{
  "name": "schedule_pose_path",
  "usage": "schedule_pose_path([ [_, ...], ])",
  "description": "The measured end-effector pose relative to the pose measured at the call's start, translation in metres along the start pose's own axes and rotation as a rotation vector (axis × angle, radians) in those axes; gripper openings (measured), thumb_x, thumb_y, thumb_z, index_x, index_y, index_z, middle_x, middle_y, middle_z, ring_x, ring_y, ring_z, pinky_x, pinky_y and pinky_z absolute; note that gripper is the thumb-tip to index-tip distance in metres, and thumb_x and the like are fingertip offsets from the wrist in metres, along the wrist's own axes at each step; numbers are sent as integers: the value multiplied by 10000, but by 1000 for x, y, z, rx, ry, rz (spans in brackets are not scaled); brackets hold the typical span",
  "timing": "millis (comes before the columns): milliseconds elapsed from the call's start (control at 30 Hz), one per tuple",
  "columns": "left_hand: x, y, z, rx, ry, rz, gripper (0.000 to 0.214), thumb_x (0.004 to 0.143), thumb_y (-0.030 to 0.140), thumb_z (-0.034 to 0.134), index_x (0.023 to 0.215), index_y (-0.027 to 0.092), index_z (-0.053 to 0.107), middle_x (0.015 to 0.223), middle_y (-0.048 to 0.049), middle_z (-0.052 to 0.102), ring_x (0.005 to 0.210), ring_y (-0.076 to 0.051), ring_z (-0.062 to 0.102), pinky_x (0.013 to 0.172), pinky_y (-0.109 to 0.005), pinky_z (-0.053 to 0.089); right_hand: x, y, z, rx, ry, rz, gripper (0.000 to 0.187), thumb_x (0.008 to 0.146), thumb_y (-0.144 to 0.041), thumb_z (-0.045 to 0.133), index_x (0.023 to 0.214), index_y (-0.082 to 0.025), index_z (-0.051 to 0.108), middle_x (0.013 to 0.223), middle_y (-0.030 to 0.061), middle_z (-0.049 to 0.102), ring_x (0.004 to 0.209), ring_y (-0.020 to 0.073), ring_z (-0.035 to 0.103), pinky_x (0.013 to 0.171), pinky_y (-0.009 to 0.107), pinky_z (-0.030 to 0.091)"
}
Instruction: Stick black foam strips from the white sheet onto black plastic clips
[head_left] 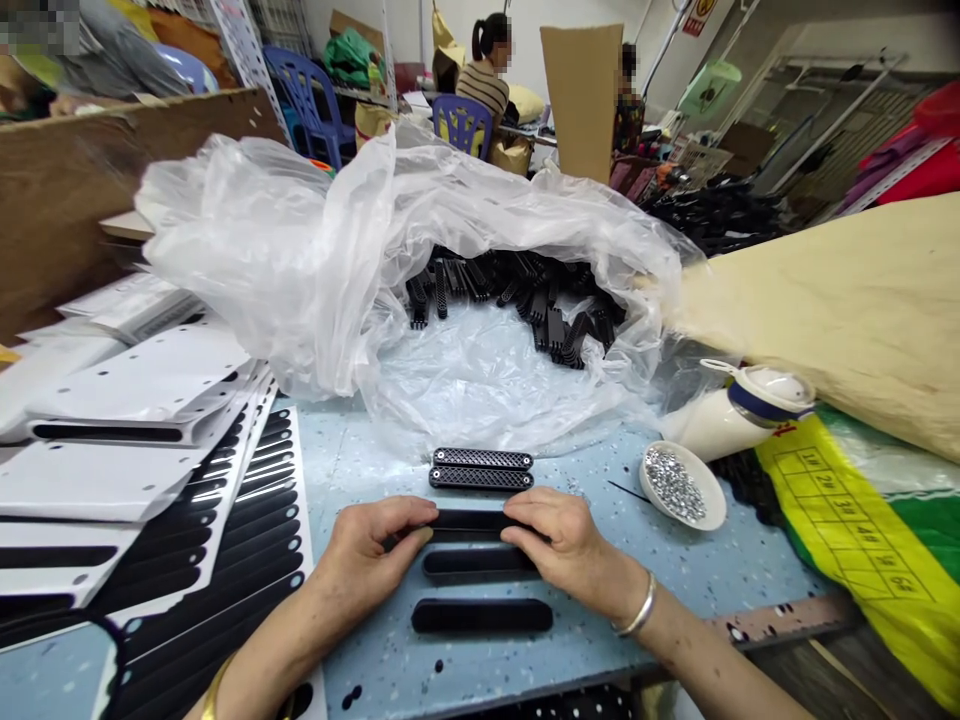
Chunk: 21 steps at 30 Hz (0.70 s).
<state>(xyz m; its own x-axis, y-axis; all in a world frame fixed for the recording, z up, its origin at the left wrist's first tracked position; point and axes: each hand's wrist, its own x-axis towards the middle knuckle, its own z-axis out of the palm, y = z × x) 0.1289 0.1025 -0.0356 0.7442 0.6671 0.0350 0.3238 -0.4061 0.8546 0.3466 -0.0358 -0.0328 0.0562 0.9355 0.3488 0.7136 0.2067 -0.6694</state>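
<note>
Right forearm [720,655] over table edge [787,620] | hands [375,545] [574,545] pinch black strip [472,522] | bowl [709,502] apart

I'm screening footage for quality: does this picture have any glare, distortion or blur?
Head view: whitish glare on the crumpled translucent plastic bag, pale streaks across the glossy black strips at lower left; head view: wide-angle stretching towards the edges, darkened top-right corner; head view: bare left hand and bare right hand look fairly sharp.

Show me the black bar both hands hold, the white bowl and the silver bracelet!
Black bar [470,524], head view: its middle.
White bowl [715,500], head view: its right rim.
Silver bracelet [646,607], head view: its band.
</note>
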Motion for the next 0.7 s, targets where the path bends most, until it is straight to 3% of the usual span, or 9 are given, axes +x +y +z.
schedule_pose_path([
  [500, 1, -2, 0, 5, -5, 21, 202, 810, 233, 598, 885, 188, 780, 917, -52, 800, 851, -212, 750, 841, -347, 604, -5, 10, -2, 128, -24, 36, 173, 921, -264, 638, 1023, -180, 750, 939, 81, 752, 837, 183, 698, 752, 324, 584],
  [700, 3, 0, -2, 14, -18, -10, 206, 808, 265, 600, 902, 191, 768, 896, -47, 800, 818, -218, 748, 779, -328, 606, -17, 18, -18, 124, 98, 243, 145, 869, -222, 653, 964, -189, 757, 862, 61, 764, 755, 188, 719, 697, 311, 600],
])
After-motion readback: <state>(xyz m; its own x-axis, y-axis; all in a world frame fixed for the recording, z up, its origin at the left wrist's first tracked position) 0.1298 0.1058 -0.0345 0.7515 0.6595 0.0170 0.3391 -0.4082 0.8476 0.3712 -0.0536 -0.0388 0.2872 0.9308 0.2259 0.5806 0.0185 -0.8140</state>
